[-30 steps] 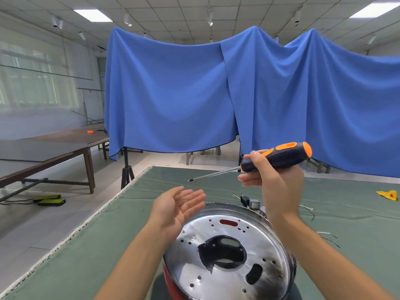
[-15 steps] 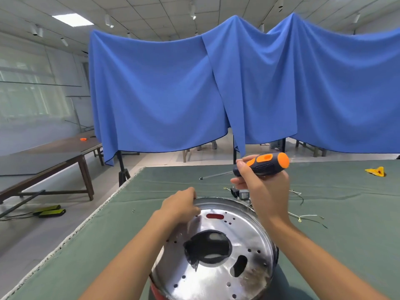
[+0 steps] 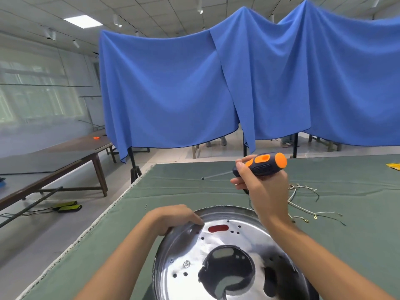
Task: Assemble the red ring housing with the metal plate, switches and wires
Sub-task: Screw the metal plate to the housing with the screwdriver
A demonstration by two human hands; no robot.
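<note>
A shiny round metal plate [image 3: 218, 241] with a large centre hole and several small holes lies low in the middle of the green table. Red of the ring housing [image 3: 218, 228] shows through a slot near its far edge. My left hand [image 3: 175, 217] grips the plate's far left rim, fingers curled over it. My right hand [image 3: 259, 187] hovers above the plate's far right side, closed on a screwdriver [image 3: 263, 163] with a black and orange handle. Its thin shaft points left. Loose white wires [image 3: 303, 204] lie right of that hand.
The green cloth table [image 3: 357, 245] ends at a frayed left edge, with floor beyond. A small screw [image 3: 146, 206] lies near that edge. A yellow object [image 3: 394, 166] sits at far right. Blue drapes [image 3: 173, 94] hang behind the table, and a long wooden table [image 3: 65, 152] stands at left.
My left hand, open and raised a second ago, has come down and closed on the plate's far left rim. The right hand has kept the screwdriver, its shaft still pointing left.
</note>
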